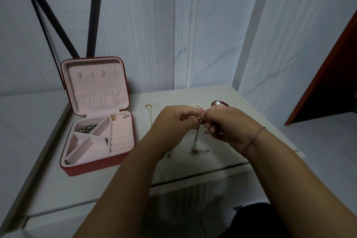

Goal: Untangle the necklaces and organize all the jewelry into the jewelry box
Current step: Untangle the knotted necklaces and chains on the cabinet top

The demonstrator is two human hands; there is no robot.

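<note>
A: Where is the box?
B: The jewelry box (92, 168) has a red shell and pink lining and sits open on the table (135, 172). Its lid (94, 83) stands upright at the far edge.

A: What is inside?
B: A silver chain (87, 128) is heaped in the far-left compartment. Two small earrings (114, 117) sit at the far end of the ring rolls.

A: And the hands?
B: Both are raised to the right of the box, close together. The left hand (172, 120) and right hand (224, 121) each pinch the tangled necklaces (197, 135) with curled fingers. The strands hang down between them, and the pendant ends rest on the table.

A: What else lies right of the box?
B: A gold necklace (149, 112) and a thin silver necklace (158, 107) lie straight, side by side, between the box and the hands. Farther right, partly hidden behind the hands, are a clear bead bracelet (199, 106) and a red bead bracelet (225, 104) with one pale round bead. A red string (255, 139) circles the right wrist.
</note>
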